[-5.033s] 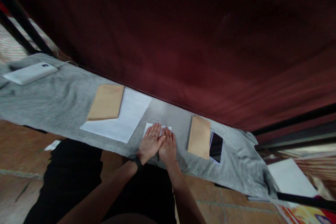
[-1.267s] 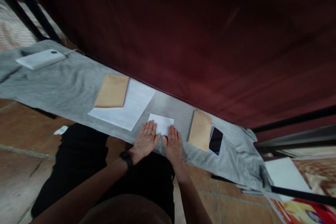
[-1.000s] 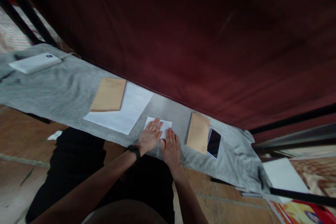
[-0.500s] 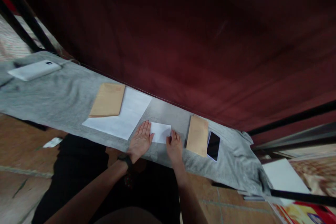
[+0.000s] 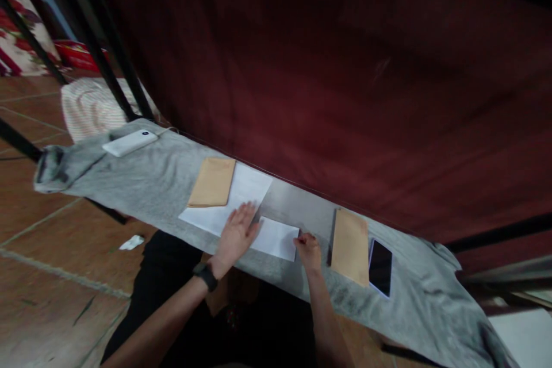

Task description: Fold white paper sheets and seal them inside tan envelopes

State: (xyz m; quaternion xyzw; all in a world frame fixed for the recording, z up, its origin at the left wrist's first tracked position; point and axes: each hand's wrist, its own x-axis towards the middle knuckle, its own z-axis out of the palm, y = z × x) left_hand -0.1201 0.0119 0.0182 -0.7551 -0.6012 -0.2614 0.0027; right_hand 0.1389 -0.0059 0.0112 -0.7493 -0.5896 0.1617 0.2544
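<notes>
A small folded white paper [image 5: 276,238] lies on the grey cloth [image 5: 150,184] that covers a long narrow surface. My left hand [image 5: 235,234] lies flat with fingers stretched out, resting on the left edge of the folded paper and on the corner of a larger white sheet [image 5: 235,200]. My right hand [image 5: 307,246] sits at the folded paper's right edge with its fingers curled in a pinch on that edge. A black band is on my left wrist.
A tan envelope [image 5: 213,183] lies on the larger white sheet. A second tan envelope [image 5: 349,246] and a dark phone [image 5: 380,267] lie to the right. A white power bank [image 5: 129,142] sits far left. A dark red curtain [image 5: 345,80] hangs behind; tiled floor below.
My hands have moved apart from pressing on the folded paper to its two edges. The right hand's fingers have curled onto the right edge. The camera view has shifted left.
</notes>
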